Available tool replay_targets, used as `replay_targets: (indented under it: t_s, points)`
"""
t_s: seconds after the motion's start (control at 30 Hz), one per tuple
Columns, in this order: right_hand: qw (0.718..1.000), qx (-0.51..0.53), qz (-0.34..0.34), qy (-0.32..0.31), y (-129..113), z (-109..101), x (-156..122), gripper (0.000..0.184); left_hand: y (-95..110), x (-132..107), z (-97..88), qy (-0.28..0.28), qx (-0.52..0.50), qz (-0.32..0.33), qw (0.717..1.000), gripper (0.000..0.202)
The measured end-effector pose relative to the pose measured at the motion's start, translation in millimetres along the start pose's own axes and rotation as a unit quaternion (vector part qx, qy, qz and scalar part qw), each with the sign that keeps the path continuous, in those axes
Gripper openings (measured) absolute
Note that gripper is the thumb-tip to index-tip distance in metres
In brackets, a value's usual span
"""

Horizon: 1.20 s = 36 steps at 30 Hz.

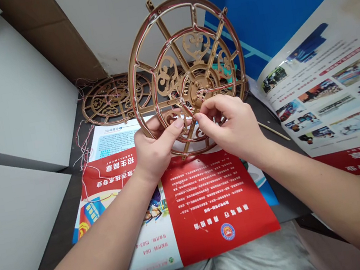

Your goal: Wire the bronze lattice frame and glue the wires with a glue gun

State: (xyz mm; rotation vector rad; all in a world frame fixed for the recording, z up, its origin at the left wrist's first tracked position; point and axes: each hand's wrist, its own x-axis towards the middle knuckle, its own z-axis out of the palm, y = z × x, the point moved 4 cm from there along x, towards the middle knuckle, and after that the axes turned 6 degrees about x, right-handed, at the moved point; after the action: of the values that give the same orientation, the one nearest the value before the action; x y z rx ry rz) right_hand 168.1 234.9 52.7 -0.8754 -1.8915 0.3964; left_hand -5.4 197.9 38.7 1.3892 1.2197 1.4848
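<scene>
A round gold-coloured openwork frame point(198, 91) with rings, spokes and scroll ornaments is tilted up in front of me. Thin red and white wires point(171, 42) run along its rings and spokes. My left hand point(158, 148) grips the lower left of the frame, thumb in front and fingers behind. Just below the hub, my right hand point(234, 119) is closed in a pinch on a thin wire that runs to its thumb tip; the fingertips partly hide it.
Another wired gold frame point(115, 97) lies behind on the left of the dark table point(287, 186). Loose wires point(82, 151) trail beside it. A red and white leaflet point(217, 193) lies under my hands. A thin stick point(274, 131) is at right, near a standing printed sheet point(328, 96). White boxes point(10, 89) stand left.
</scene>
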Motion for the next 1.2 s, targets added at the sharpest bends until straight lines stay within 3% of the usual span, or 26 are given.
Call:
replay_targets:
  t_s: [1.2]
  points:
    - [1.000,0.013,-0.004,0.001,1.0,1.2,1.2,0.013,-0.8,-0.2,0.1,0.002,-0.001,0.007,1.000,0.038]
